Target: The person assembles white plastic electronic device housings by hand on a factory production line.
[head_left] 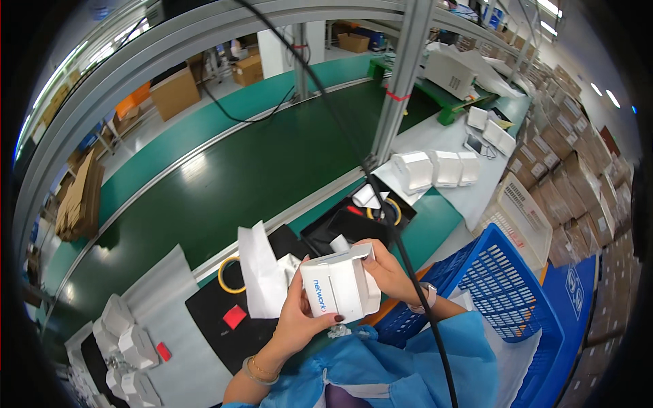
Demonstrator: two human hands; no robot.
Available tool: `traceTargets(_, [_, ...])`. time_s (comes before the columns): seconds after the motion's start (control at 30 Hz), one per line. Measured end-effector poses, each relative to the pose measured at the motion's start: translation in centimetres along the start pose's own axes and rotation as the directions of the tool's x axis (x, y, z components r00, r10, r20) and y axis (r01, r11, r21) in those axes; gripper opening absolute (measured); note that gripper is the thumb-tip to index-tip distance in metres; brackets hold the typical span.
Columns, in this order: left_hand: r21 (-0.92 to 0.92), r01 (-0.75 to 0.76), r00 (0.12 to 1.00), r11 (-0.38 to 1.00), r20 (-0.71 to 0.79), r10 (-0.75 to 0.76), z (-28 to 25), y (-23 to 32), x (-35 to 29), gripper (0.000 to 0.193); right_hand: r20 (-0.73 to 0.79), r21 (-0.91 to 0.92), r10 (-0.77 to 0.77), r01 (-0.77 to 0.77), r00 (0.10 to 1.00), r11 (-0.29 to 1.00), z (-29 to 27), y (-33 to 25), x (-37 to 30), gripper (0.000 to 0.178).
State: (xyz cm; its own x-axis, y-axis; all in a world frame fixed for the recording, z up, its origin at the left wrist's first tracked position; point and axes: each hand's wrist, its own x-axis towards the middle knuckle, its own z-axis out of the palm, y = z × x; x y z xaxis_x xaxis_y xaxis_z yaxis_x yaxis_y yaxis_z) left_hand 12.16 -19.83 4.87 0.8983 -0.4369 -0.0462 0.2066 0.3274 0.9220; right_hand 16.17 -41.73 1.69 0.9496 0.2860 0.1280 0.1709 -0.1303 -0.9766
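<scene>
A small white carton (343, 289) with blue lettering is held up in front of my body, above the work surface. My left hand (298, 318) grips its left side, with the thumb pressed along the lower edge. Around the right side wraps my right hand (389, 270), its fingers at a raised flap near the top edge. What the carton contains is hidden. Just left of it, a white sheet (260, 272) stands bent over a black mat (211, 302). A yellow tape roll (223, 277) and a red square piece (235, 317) lie on that mat.
A black tray (320, 238) with tape and tools sits beyond the carton. White angular housings stand at lower left (138, 345) and far right (445, 168). A blue basket (503, 292) is at my right. A black cable (401, 251) hangs across the view, before a green conveyor (224, 163).
</scene>
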Motion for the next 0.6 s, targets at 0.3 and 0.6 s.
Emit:
traceTargets(0.3, [-0.043,-0.083,0.996,0.996,-0.042,0.081,-2.8,-0.7,-0.7,0.062,-0.68,0.281,0.164,0.047,0.714,0.959,-13.3,2.2,-1.5,0.027])
traceTargets(0.6, [-0.026,-0.104,0.973,0.994,-0.207,0.097,-4.5,1.1,-0.8,0.036,-0.633,0.44,0.571,-0.364,0.522,0.821,-21.8,11.4,-2.2,0.033])
